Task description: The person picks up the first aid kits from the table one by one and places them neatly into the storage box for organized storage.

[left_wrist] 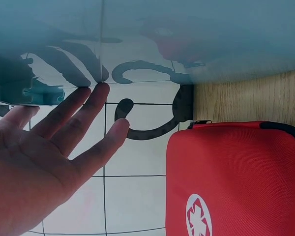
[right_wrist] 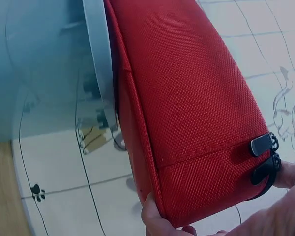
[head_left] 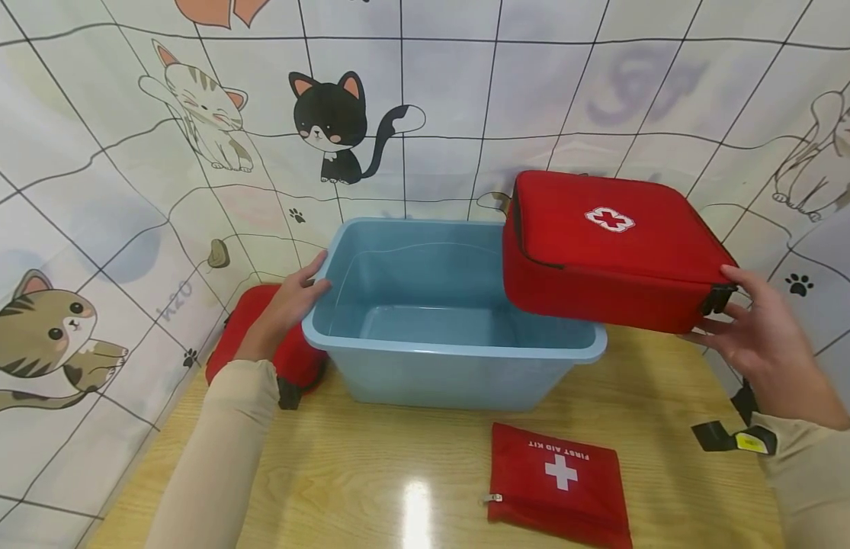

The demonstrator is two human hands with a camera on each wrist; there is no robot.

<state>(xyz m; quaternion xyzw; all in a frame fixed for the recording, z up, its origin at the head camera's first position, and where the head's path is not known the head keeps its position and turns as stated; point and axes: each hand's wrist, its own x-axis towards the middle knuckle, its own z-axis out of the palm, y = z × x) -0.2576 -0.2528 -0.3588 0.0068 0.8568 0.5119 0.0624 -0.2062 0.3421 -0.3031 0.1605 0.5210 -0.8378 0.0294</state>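
My right hand (head_left: pixel 761 335) grips the right end of a large red first-aid case (head_left: pixel 623 252), thumb on top and fingers beneath. In the head view the case lies over the right part of a light blue plastic tub (head_left: pixel 425 351), and its zipper pulls (right_wrist: pixel 263 155) face the right wrist camera. My left hand (head_left: pixel 287 305) touches the tub's left rim with fingers extended; in the left wrist view its fingertips (left_wrist: pixel 101 91) meet the tub's side. Partly hidden behind the left forearm, a smaller red case (left_wrist: pixel 236 182) with a white emblem sits beside the tub.
A flat red first-aid pouch (head_left: pixel 558 484) with a white cross lies on the wooden table (head_left: pixel 349 473) in front of the tub. A black strap with a yellow label (head_left: pixel 750 442) is near the right sleeve. Cat-patterned sheeting (head_left: pixel 452 114) rises behind and at both sides.
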